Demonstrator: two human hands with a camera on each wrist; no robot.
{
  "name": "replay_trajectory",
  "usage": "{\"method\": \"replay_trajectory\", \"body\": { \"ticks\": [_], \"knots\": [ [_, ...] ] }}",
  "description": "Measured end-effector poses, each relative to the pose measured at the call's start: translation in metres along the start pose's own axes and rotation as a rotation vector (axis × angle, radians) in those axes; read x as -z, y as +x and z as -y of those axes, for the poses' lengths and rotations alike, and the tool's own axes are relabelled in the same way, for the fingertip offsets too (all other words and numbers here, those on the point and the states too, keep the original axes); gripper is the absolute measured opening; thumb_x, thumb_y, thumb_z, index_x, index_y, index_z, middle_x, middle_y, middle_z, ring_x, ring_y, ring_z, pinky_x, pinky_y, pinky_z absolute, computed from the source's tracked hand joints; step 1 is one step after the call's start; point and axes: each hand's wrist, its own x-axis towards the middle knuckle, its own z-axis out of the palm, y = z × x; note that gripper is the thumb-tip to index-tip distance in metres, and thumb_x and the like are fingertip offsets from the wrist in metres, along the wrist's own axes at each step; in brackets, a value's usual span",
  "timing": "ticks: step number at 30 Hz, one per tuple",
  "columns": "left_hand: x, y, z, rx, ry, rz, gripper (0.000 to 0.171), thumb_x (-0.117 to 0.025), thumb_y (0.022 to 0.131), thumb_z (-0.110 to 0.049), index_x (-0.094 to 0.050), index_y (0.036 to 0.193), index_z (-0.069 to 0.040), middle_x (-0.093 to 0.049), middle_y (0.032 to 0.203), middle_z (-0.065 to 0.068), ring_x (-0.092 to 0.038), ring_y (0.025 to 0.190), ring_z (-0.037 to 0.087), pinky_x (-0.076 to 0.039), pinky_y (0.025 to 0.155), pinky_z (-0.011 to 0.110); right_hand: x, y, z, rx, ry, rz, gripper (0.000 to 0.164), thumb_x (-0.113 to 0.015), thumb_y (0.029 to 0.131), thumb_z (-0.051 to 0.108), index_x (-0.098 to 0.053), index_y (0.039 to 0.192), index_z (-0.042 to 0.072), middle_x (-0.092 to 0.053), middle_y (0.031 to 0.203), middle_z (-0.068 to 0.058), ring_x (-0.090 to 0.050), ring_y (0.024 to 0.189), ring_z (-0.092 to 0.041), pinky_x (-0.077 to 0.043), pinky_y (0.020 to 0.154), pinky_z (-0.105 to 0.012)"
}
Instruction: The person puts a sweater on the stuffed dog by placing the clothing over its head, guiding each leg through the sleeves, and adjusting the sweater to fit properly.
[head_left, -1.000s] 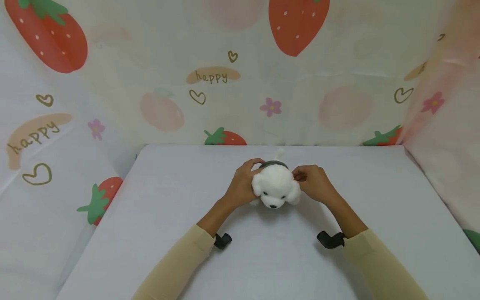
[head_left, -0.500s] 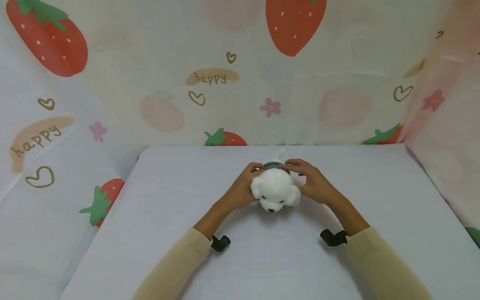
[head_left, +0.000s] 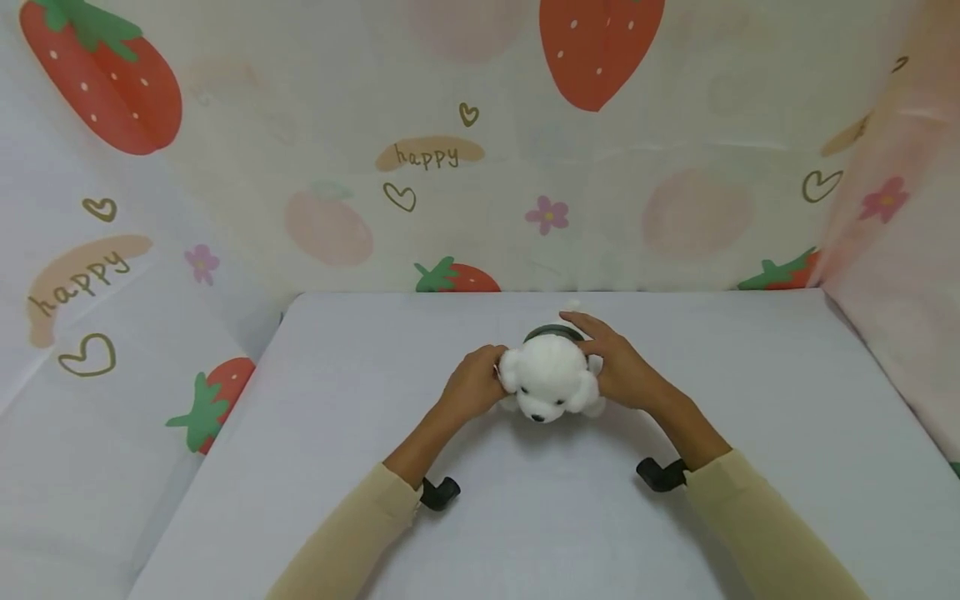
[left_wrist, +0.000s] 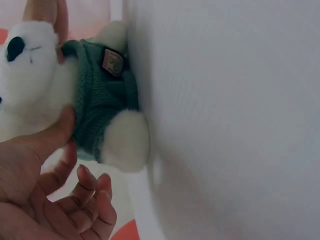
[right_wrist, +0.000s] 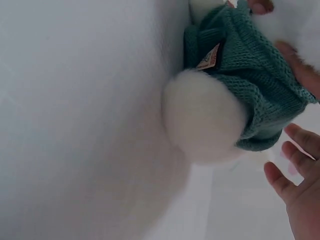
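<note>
A white plush dog (head_left: 551, 372) with black eyes and nose sits on the table, facing the head camera. It wears a green knitted sweater (left_wrist: 100, 95) with a small label on its front. At the dog's side, my left hand (head_left: 472, 383) pinches the sweater's edge between thumb and index finger; its other fingers are bent and apart from the toy. Across from it, my right hand (head_left: 630, 371) has its thumb (right_wrist: 300, 70) on the sweater near the neck and a finger at the collar behind. Its remaining fingers spread away in the right wrist view.
A white cloth covers the table (head_left: 555, 517). Fabric walls (head_left: 480, 217) printed with strawberries, hearts and flowers close it in at the back and sides. Black wrist mounts (head_left: 438, 493) stick out inward from both cream sleeves (head_left: 352, 533).
My left hand has slid from the collar at the back down to the dog's side. My right hand has gone from beside the dog to its neck and collar, one finger now straightened.
</note>
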Motion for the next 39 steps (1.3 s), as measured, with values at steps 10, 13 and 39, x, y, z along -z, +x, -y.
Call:
{"method": "replay_trajectory", "body": {
  "ticks": [10,13,39],
  "knots": [
    [0.007,-0.004,0.001,0.024,-0.077,0.110,0.011,-0.063,0.087,-0.005,-0.071,0.093,-0.009,-0.065,0.076,-0.002,-0.054,0.061,0.010,-0.043,0.051,0.025,0.000,-0.002,0.003,-0.059,0.028,0.017,0.038,-0.089,0.076,0.006,-0.077,0.111,0.005,-0.041,0.157,-0.015,-0.025,0.150,-0.040,-0.027,0.112,-0.068],
    [0.010,-0.004,0.007,0.026,-0.294,0.195,0.010,-0.062,0.089,-0.004,-0.072,0.092,-0.004,-0.063,0.072,0.002,-0.054,0.061,0.013,-0.044,0.055,0.028,0.000,-0.003,0.003,-0.053,0.028,0.020,0.037,-0.087,0.080,0.006,-0.076,0.115,0.004,-0.041,0.157,-0.017,-0.026,0.149,-0.040,-0.028,0.112,-0.068],
    [0.010,-0.007,0.020,0.086,-0.495,0.198,0.031,-0.074,0.093,-0.018,-0.060,0.117,-0.005,-0.064,0.107,0.012,-0.063,0.076,0.018,-0.052,0.062,0.032,0.007,-0.036,0.003,-0.327,0.153,-0.140,0.030,-0.058,0.098,-0.002,-0.066,0.126,0.002,-0.072,0.108,-0.010,-0.068,0.096,-0.025,-0.056,0.082,-0.034]
  ]
}}
